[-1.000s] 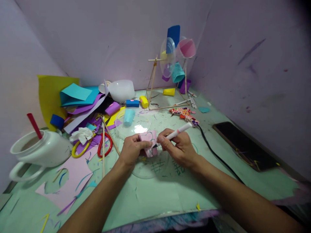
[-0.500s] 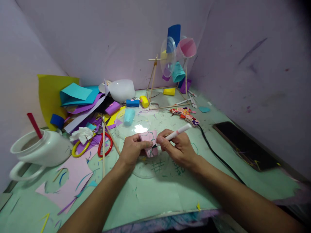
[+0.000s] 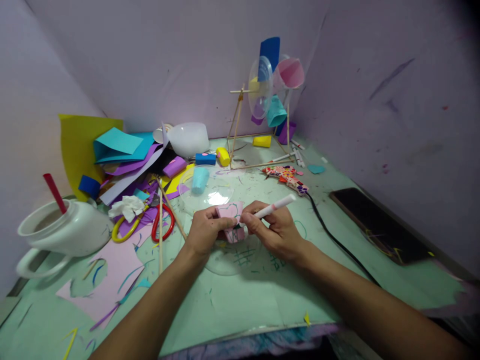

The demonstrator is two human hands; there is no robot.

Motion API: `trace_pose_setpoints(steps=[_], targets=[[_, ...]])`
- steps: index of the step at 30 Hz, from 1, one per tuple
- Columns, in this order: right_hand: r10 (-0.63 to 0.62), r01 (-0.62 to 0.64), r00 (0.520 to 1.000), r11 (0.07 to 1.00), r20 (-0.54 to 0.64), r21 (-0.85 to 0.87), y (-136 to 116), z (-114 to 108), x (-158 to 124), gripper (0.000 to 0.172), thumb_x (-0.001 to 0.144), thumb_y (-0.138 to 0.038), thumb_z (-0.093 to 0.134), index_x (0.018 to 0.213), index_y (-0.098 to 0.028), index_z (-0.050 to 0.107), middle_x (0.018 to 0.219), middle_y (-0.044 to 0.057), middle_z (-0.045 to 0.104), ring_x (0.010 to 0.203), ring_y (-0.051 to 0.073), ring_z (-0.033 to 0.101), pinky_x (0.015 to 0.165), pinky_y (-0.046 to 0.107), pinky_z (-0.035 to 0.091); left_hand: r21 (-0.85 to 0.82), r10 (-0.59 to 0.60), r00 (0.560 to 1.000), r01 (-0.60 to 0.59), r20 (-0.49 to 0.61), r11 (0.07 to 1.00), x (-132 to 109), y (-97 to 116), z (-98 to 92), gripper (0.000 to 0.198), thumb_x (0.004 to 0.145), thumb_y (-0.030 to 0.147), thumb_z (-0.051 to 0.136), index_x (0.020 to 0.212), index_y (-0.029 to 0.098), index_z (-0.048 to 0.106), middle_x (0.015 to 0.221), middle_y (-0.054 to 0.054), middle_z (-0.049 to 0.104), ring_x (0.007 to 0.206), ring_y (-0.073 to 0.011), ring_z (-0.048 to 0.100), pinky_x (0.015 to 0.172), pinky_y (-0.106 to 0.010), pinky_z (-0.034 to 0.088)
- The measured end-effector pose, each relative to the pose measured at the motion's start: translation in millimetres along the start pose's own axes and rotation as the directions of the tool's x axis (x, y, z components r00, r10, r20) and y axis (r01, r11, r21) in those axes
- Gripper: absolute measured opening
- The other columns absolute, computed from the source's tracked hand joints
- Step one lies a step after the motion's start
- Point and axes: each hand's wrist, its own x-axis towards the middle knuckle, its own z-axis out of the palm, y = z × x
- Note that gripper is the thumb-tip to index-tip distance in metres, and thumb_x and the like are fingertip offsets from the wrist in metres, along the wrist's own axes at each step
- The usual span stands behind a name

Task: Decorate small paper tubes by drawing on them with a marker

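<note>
Left hand (image 3: pixel 201 234) pinches pink piece (image 3: pixel 229 209), right hand (image 3: pixel 278 232) grips marker (image 3: pixel 276 205); at left, white handled container (image 3: pixel 80 230) holds brownish contents (image 3: pixel 47 223), red stick (image 3: pixel 54 193).

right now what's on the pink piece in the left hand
Dark lines and the left thumb are on the pink piece, with the tip of the marker against or just above it. What the thumb covers is hidden.

Scanning hard now, and no word, brand or number to read anywhere! On the green table cover (image 3: pixel 243 305), just spotting a hand-drawn hatch sign (image 3: pixel 243 256), like a #; right of that, a scribbled grid (image 3: pixel 276 261), too small to decipher. On the pink piece (image 3: pixel 230 210), only curving lines.
</note>
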Motion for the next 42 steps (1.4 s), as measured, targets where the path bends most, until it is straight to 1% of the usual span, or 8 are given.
trace_pose_setpoints(steps=[9,16,22,27,30,35,38,42], targets=[[0.034,-0.035,0.998,0.999,-0.060,-0.028,-0.9,-3.5,1.3,0.023,0.089,-0.023,0.050,0.068,-0.016,0.058,0.056,-0.003,0.053,0.050,0.008,0.048,0.050,0.022,0.038,0.004,-0.014,1.000,0.014,0.002,1.000,0.6,-0.3,-1.0,0.020,0.046,0.016,0.075,0.064,0.011,0.069,0.054,-0.001,0.064,0.048,-0.0132,0.057,0.049,-0.024,0.046],[-0.004,0.004,1.000,0.999,0.005,0.035,0.1,-0.7,-0.2,0.020,0.088,-0.020,0.050,0.070,-0.016,0.058,0.062,-0.002,0.057,0.055,0.009,0.052,0.054,0.020,0.041,0.011,-0.017,1.000,0.017,0.000,1.000,0.9,-0.3,-0.9,0.016,0.047,0.016,0.073,0.062,0.011,0.068,0.051,0.001,0.062,0.045,-0.0122,0.055,0.045,-0.023,0.044],[0.055,-0.053,0.996,0.998,-0.067,0.023,-0.8,-3.4,1.4,0.024,0.089,-0.022,0.050,0.067,-0.016,0.057,0.057,-0.003,0.053,0.050,0.007,0.048,0.050,0.021,0.038,0.008,-0.022,1.000,0.022,0.003,1.000,1.2,-0.5,-1.7,0.021,0.047,0.016,0.075,0.067,0.011,0.070,0.054,0.000,0.065,0.048,-0.0137,0.057,0.048,-0.025,0.046],[0.051,-0.050,0.999,0.999,-0.020,0.021,-0.5,-3.3,0.3,0.023,0.088,-0.023,0.051,0.068,-0.016,0.058,0.058,-0.002,0.055,0.052,0.008,0.050,0.052,0.022,0.039,-0.003,-0.025,1.000,0.025,0.009,1.000,3.0,-2.5,-2.7,0.023,0.047,0.017,0.075,0.068,0.010,0.070,0.055,-0.001,0.065,0.047,-0.0137,0.057,0.048,-0.025,0.046],[0.090,-0.083,0.989,0.995,-0.114,0.060,0.5,-4.1,1.1,0.023,0.088,-0.024,0.052,0.068,-0.016,0.059,0.057,-0.003,0.054,0.049,0.008,0.049,0.049,0.022,0.038,-0.009,-0.025,1.000,0.025,0.006,1.000,3.8,-3.2,-3.6,0.023,0.048,0.017,0.075,0.069,0.010,0.069,0.054,-0.001,0.065,0.047,-0.0140,0.057,0.048,-0.025,0.047],[0.188,-0.125,0.909,0.974,-0.372,0.187,0.5,-8.6,7.5,0.024,0.090,-0.028,0.052,0.070,-0.017,0.061,0.052,-0.004,0.053,0.047,0.009,0.050,0.048,0.022,0.040,0.002,-0.003,0.999,0.003,0.035,1.000,1.1,0.0,-3.5,0.020,0.050,0.016,0.073,0.069,0.010,0.069,0.056,-0.002,0.066,0.049,-0.0133,0.057,0.048,-0.024,0.046],[0.207,-0.124,0.895,0.966,-0.395,0.225,0.1,-11.2,9.7,0.026,0.090,-0.029,0.052,0.069,-0.017,0.061,0.050,-0.004,0.052,0.047,0.009,0.050,0.049,0.023,0.041,0.004,0.007,0.998,-0.007,0.070,1.000,-0.1,1.2,-2.7,0.027,0.049,0.017,0.073,0.075,0.009,0.070,0.061,-0.004,0.069,0.051,-0.0151,0.059,0.050,-0.025,0.047],[0.204,-0.126,0.908,0.966,-0.366,0.226,-0.2,-11.0,8.4,0.025,0.090,-0.029,0.052,0.070,-0.017,0.061,0.051,-0.004,0.052,0.048,0.009,0.050,0.050,0.023,0.040,0.021,0.002,0.996,-0.004,0.088,1.000,1.3,-1.7,-2.4,0.035,0.049,0.019,0.074,0.082,0.009,0.072,0.066,-0.005,0.071,0.054,-0.0166,0.060,0.052,-0.027,0.048]])
